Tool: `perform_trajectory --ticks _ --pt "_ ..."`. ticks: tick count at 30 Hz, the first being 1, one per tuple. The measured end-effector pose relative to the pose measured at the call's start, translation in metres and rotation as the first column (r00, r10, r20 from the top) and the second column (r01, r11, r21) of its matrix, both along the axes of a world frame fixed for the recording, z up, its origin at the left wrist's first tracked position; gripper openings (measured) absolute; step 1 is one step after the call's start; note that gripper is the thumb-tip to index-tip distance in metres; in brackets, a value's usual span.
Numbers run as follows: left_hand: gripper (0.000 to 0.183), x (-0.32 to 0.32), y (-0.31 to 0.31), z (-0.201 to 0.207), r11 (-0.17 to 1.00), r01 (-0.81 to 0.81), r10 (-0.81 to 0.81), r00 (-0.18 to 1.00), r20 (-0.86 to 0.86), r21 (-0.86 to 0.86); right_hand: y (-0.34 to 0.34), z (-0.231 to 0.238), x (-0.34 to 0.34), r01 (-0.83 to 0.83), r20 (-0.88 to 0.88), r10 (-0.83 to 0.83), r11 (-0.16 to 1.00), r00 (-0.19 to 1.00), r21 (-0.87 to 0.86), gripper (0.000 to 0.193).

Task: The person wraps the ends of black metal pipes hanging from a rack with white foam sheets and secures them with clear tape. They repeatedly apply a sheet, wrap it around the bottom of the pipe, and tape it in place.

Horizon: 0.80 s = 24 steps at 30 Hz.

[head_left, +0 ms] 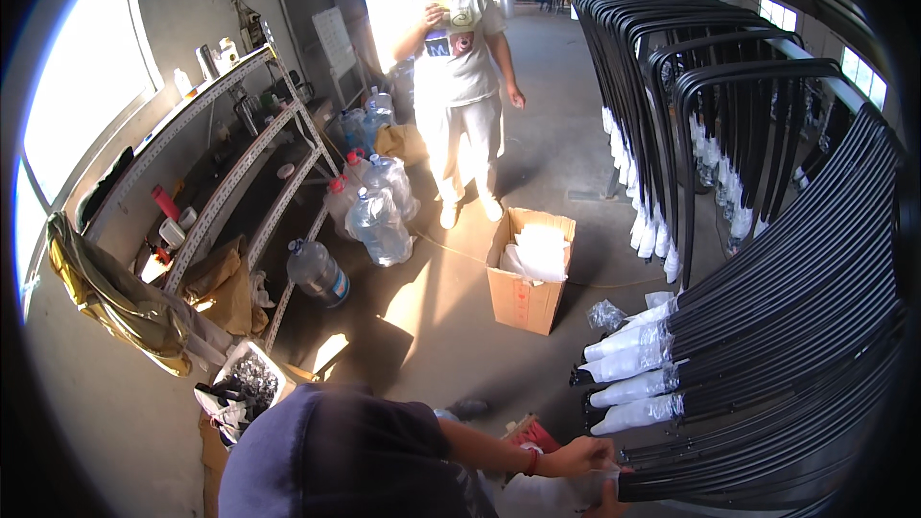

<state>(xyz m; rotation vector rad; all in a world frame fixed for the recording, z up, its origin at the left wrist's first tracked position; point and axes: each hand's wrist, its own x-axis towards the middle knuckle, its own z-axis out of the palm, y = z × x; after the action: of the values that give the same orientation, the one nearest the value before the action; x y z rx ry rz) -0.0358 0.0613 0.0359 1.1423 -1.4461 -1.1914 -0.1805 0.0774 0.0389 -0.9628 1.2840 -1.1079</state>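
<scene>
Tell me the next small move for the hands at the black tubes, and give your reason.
Probably ease the white wrapping snugly around the ends of the black tubes. The left hand and right hand are both at it there, and much of it lies to the left of those ends, while nearby tubes already wear white covers.

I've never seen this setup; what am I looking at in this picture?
There is no machine: a person works bare-handed, and this one wide, curved picture comes from a camera on their head. Near the lower edge, their left hand and right hand are at a white wrapping by the ends of long black bars; the exact grip is hard to tell. Nearby bar ends wear white covers. On the floor stand an open carton and big water bottles; another person stands beyond.
</scene>
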Motion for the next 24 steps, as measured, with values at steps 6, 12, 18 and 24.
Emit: perform_trajectory --ticks 6,12,18,24 --pt "0.012 0.001 -0.009 -0.010 0.999 0.017 -0.016 0.999 -0.037 0.036 0.002 -0.002 -0.001 0.005 -0.032 -0.005 1.000 0.999 0.016 0.034" --pt "0.011 0.000 -0.011 -0.011 0.995 0.034 -0.033 0.999 -0.013 0.093 0.007 -0.004 -0.004 0.001 -0.091 0.004 0.999 0.996 0.048 0.033" --pt "0.011 -0.001 -0.010 -0.011 0.996 0.027 -0.025 0.999 -0.028 0.080 0.014 -0.009 -0.012 -0.036 -0.238 0.051 0.997 0.970 0.068 0.032" --pt "0.011 -0.001 -0.011 -0.007 0.994 0.007 -0.007 1.000 -0.003 0.109 0.014 -0.018 -0.017 -0.038 -0.447 0.094 0.990 0.890 0.133 0.031"
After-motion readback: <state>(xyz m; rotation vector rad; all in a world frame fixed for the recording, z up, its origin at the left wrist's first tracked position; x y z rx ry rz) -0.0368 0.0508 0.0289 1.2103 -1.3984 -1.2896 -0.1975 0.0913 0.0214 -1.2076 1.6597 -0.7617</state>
